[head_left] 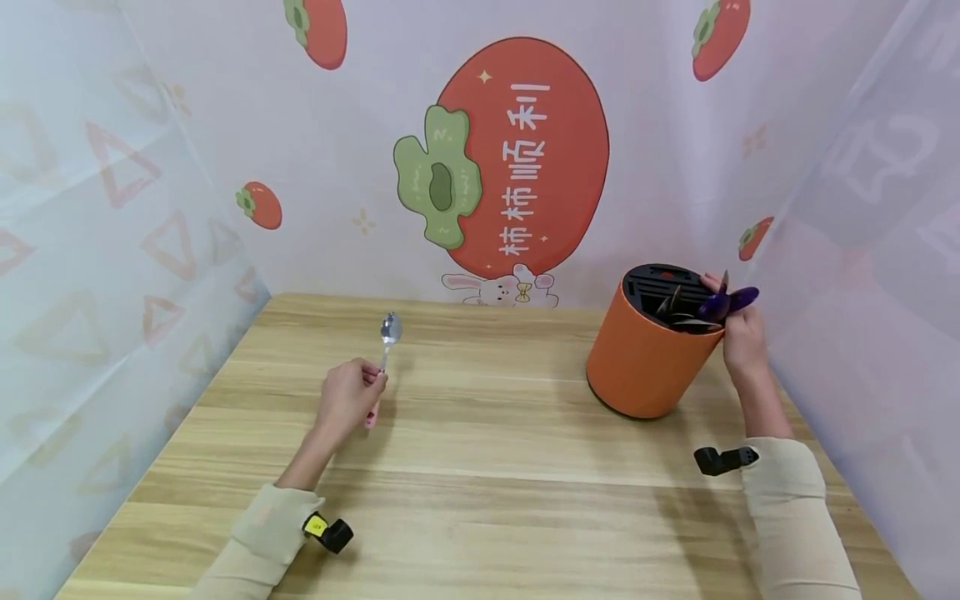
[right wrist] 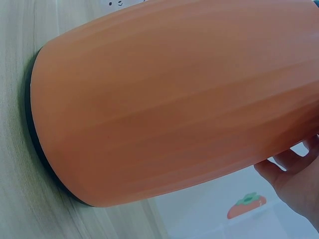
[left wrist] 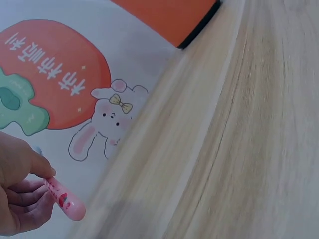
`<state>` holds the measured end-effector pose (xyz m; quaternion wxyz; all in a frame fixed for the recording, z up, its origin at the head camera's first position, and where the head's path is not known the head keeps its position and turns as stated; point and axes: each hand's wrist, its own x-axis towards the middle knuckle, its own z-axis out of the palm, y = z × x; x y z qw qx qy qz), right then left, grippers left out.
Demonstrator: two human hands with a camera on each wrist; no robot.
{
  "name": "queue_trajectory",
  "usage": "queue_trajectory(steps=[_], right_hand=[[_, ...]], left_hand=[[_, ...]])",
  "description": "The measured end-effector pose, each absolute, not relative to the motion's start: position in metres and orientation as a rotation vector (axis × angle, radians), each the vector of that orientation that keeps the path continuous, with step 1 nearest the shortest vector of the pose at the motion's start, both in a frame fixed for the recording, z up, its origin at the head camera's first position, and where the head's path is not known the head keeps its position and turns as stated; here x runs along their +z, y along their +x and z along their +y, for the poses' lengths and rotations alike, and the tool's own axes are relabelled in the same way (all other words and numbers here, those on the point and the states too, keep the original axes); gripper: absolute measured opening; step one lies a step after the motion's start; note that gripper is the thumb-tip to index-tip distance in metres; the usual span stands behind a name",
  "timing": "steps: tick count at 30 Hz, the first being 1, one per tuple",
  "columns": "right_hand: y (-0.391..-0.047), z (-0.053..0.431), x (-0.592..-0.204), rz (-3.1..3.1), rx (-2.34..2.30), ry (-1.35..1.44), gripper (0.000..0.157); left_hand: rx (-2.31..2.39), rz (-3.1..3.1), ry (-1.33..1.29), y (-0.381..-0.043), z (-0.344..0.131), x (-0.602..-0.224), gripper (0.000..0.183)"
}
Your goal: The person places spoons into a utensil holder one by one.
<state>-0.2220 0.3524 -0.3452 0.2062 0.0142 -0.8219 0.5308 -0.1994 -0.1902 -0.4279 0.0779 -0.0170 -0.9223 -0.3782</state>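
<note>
My left hand (head_left: 351,393) pinches a spoon (head_left: 390,329) by its pink handle (left wrist: 71,206), which carries a small red print. The metal bowl points toward the back wall, above the left part of the table. At the right, my right hand (head_left: 745,342) holds the upper side of an orange knife holder (head_left: 648,367) at its rim. Its black top has slots, and several metal pieces stick up there beside a purple utensil (head_left: 731,302), whose kind I cannot tell. In the right wrist view, fingers (right wrist: 294,174) lie against the holder's orange wall.
The wooden table (head_left: 480,517) reaches back to a white wall sheet printed with a large persimmon (head_left: 562,167) and a rabbit (head_left: 498,291). Pale printed sheets (head_left: 90,250) flank the table on both sides. Small black cameras (head_left: 337,535) sit on both sleeves.
</note>
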Motion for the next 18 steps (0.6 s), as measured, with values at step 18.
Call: queue_trajectory(steps=[18], right_hand=[[-0.219, 0.353, -0.348, -2.294, 1.423, 0.063, 0.05]], left_hand=[[-1.172, -2.69, -0.096, -0.197, -0.168, -0.419, 0.016]])
